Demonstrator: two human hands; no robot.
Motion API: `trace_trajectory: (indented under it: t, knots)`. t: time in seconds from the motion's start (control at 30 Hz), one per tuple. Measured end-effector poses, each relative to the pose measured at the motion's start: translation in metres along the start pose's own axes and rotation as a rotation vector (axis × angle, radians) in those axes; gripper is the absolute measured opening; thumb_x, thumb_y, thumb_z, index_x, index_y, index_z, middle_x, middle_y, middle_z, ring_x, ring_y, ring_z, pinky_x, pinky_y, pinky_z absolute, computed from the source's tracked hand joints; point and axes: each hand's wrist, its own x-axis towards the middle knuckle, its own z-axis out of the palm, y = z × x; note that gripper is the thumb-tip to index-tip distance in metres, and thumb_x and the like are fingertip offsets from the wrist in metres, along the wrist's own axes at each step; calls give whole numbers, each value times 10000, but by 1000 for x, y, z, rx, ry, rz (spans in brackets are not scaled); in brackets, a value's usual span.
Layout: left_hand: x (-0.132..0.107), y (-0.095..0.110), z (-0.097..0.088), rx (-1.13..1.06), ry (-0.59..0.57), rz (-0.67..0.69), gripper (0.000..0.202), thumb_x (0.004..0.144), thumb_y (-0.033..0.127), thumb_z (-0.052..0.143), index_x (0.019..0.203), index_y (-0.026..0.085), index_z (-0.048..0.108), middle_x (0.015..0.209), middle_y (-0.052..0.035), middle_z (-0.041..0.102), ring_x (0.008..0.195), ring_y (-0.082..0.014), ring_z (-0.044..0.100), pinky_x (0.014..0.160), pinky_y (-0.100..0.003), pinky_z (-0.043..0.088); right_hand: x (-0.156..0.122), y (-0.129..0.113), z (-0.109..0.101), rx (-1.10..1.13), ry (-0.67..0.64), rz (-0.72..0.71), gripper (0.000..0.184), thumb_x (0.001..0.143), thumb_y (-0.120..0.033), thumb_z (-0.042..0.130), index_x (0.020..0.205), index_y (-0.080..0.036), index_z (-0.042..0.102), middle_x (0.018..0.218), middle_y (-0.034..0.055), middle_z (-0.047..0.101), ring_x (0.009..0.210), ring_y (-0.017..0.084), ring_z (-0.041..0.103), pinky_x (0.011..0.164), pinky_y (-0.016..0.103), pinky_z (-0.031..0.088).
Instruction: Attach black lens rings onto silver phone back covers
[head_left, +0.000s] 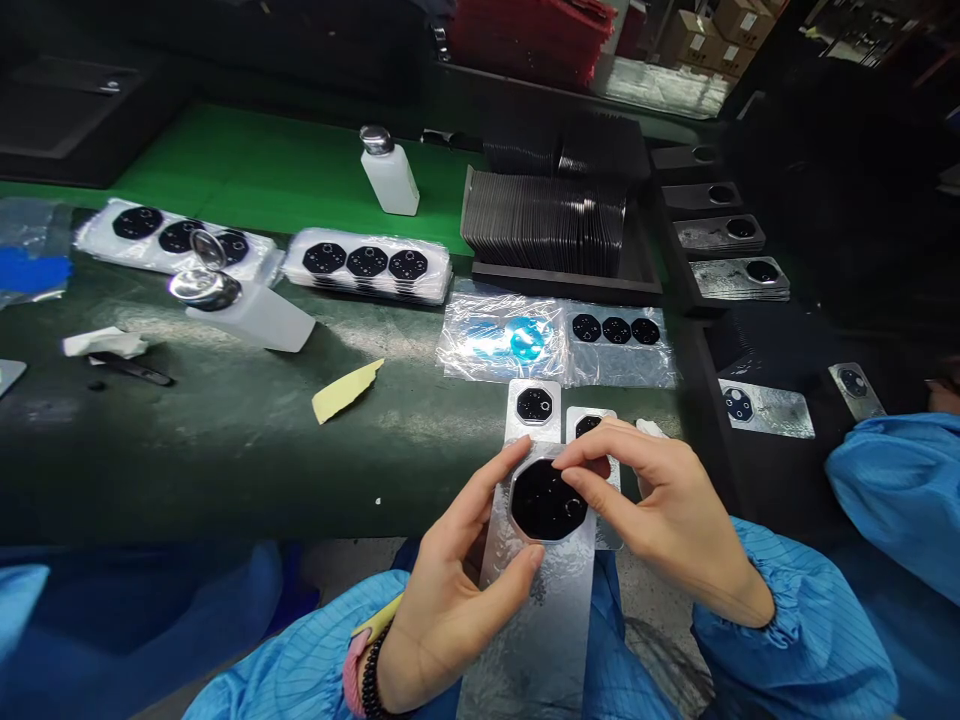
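My left hand (pixel 465 590) grips a silver metal plate (pixel 540 600) near its upper end, thumb on the face and fingers at the far edge. On that end lies a black octagonal sticker (pixel 544 505) with small ring marks. My right hand (pixel 652 490) is closed in a pinch over the sticker's upper right edge; whatever is between its fingertips is too small to make out. Just beyond, two similar plates lie on the bench, a left one (pixel 534 385) and a right one (pixel 600 415) partly hidden behind my right hand.
Sticker sheets (pixel 616 355) lie ahead, before a rack of dark plates (pixel 544 220). Two white pump bottles, one upright (pixel 391 180) and one tilted-looking (pixel 262 315), stand leftward near stacked sticker sheets (pixel 367 285). Tweezers (pixel 135 370) and yellow paper (pixel 346 392) lie left. A co-worker's blue sleeve (pixel 900 490) is at right.
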Motion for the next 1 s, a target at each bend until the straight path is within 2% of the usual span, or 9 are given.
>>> trace_trajectory:
  t: [0.1,0.27,0.4,0.67,0.83,1.0]
  knots:
    - [1,-2,-2,10,2,13,490,753,218,714,1234,224,622,1162,-54,701,1053,-240,667,893,-271,551,-1,1,0,-18,15,-25,121,841,-116,597,790,-215,642,712,-21,679,635,126,598,666,293,508]
    - [2,-7,-5,-11,-47,84,482,771,189,707,1232,300,620,1137,-7,714,1012,-209,685,868,-239,556,-2,2,4,-32,57,-87,127,841,-100,606,799,-215,639,727,-22,692,658,126,611,682,295,512]
    - [1,-4,-3,8,15,25,462,769,231,710,1223,259,629,1129,-30,714,1039,-234,671,902,-277,545,-3,2,6,-39,72,-104,137,850,-104,595,814,-227,646,746,-13,702,678,139,623,682,312,524]
    - [-1,-1,-3,37,28,-6,490,758,265,717,1236,228,619,1133,-61,709,1046,-255,666,919,-315,540,-2,2,6,-77,94,-129,148,852,-115,595,816,-240,666,726,-13,657,692,147,592,625,300,505]
    - [-2,-1,-1,-10,34,-23,482,747,239,728,1219,257,633,1112,-38,721,998,-223,686,879,-259,550,-2,3,8,-136,114,-137,143,849,-112,600,794,-223,673,673,-18,571,660,137,525,586,286,466]
    - [-3,-1,-1,-55,21,-24,476,751,220,731,1211,293,636,1096,-7,728,973,-194,693,849,-208,547,-2,4,8,-130,117,-155,145,839,-88,605,800,-214,666,676,-20,556,666,135,511,576,277,446]
